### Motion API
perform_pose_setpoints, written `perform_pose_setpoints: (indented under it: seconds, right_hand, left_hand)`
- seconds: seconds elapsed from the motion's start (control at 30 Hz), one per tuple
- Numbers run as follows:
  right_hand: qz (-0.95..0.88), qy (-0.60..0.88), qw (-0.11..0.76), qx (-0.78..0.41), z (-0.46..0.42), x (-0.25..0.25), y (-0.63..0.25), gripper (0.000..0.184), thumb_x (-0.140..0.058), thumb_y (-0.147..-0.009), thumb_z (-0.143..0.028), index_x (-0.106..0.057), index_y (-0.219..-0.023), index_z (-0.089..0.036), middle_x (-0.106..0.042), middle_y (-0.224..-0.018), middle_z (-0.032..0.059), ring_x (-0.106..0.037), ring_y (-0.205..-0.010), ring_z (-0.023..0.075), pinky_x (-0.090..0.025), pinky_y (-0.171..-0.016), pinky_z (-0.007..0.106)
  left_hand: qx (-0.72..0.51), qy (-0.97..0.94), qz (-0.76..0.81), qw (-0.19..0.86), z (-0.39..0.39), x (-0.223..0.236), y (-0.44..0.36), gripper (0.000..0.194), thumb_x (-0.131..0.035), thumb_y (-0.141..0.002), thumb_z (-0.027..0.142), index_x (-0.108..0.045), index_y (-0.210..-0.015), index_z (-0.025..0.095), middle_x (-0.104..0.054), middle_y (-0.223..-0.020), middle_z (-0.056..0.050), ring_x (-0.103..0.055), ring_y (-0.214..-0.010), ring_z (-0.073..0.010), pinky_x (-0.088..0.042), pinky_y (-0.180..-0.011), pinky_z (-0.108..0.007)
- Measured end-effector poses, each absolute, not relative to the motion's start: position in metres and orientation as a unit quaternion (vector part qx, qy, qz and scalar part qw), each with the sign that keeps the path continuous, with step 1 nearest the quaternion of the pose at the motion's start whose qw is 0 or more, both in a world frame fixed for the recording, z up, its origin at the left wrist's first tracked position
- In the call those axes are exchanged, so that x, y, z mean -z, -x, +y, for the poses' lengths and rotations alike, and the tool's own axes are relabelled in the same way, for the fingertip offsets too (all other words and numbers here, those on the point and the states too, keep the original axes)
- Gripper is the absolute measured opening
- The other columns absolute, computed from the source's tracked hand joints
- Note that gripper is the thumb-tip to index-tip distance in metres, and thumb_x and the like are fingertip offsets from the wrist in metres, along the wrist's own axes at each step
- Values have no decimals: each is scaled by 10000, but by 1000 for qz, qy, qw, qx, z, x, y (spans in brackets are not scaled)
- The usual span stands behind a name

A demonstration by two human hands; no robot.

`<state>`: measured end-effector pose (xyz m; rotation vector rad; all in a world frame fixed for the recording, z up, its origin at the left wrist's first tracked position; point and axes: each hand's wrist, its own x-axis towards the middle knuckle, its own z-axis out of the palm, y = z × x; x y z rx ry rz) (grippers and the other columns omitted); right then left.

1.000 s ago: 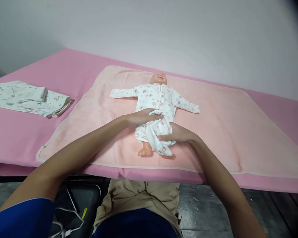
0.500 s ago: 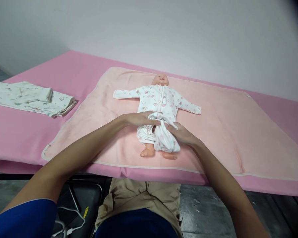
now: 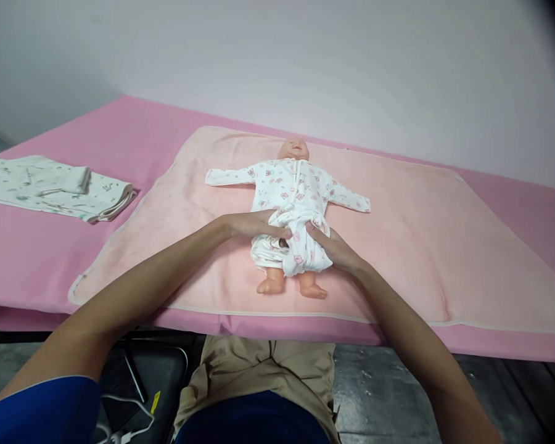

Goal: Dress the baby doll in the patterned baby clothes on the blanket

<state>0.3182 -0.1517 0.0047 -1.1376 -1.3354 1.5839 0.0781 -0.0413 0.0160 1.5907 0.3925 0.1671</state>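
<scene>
A baby doll (image 3: pixel 292 149) lies on its back, head toward the wall and bare feet toward me. It wears a white printed baby shirt (image 3: pixel 284 185) with its sleeves spread out. White printed baby pants (image 3: pixel 300 256) are bunched around its legs and hips. My left hand (image 3: pixel 261 225) is closed on the waist of the pants at the doll's left-hand side in view, thumb on top. My right hand (image 3: pixel 330 243) grips the pants' opposite side, thumb pressed on the gathered cloth. Fingers of both hands are partly hidden in the fabric.
A peach blanket (image 3: pixel 411 259) lies under the doll on a pink padded table (image 3: pixel 161 132). Folded white printed clothes (image 3: pixel 50 191) rest at the left. Below the front edge stands a black chair (image 3: pixel 160 370) with a white cable (image 3: pixel 141 419). A wall rises behind.
The pants' right portion has been drawn up toward the waist, showing more of the doll's lower leg. My right thumb has moved up over the cloth. The view has shifted slightly.
</scene>
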Motion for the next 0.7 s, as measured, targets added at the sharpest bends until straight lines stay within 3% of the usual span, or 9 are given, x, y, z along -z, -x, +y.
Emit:
perform_pose_setpoints:
  seconds: [0.17, 0.33, 0.5, 0.6, 0.7]
  right_hand:
    - [-543, 454, 344, -617, -151, -2, -321, 605, -734, -975, -717, -768, -1263, -185, -825, -1089, 86, -765, -993, 247, -624, -876, 337]
    - [-470, 432, 447, -626, -155, 2, -306, 639, -779, -946, -690, -715, -1366, -213, -829, -1142, 94, -778, -1097, 284, -646, -933, 371]
    - [-433, 403, 461, -661, -158, 2, -299, 705, -686, -999, -699, -630, -1499, -205, -807, -1268, 127, -764, -1191, 305, -653, -982, 414]
    - [-510, 394, 399, -652, -157, -3, -314, 645, -744, -997, -628, -654, -1476, -204, -789, -1319, 121, -754, -1199, 288, -634, -1036, 417]
    - [-635, 375, 275, -617, -153, -11, -334, 623, -885, -912, -503, -696, -1426, -206, -789, -1306, 101, -741, -1205, 280, -617, -1067, 424]
  left_hand:
    - [-120, -697, 185, 682, -49, -17, -84, 507, -829, -931, 572, -784, -1199, 144, -816, -1164, -137, -752, -1138, -274, -584, -1029, -394]
    - [-108, -709, 210, 664, -52, -18, -83, 519, -800, -931, 624, -810, -1146, 152, -826, -1113, -124, -740, -1189, -297, -577, -1043, -400]
    - [-86, -709, 172, 679, -43, -9, -80, 560, -898, -812, 633, -817, -1109, 165, -818, -972, -112, -781, -1023, -288, -625, -892, -375]
    - [-99, -715, 152, 675, -44, -9, -82, 576, -905, -822, 580, -804, -1218, 173, -825, -1019, -127, -788, -1011, -283, -634, -867, -373]
    - [-129, -722, 167, 659, -50, -13, -85, 568, -853, -894, 575, -778, -1301, 185, -825, -1170, -142, -777, -1122, -280, -624, -960, -384]
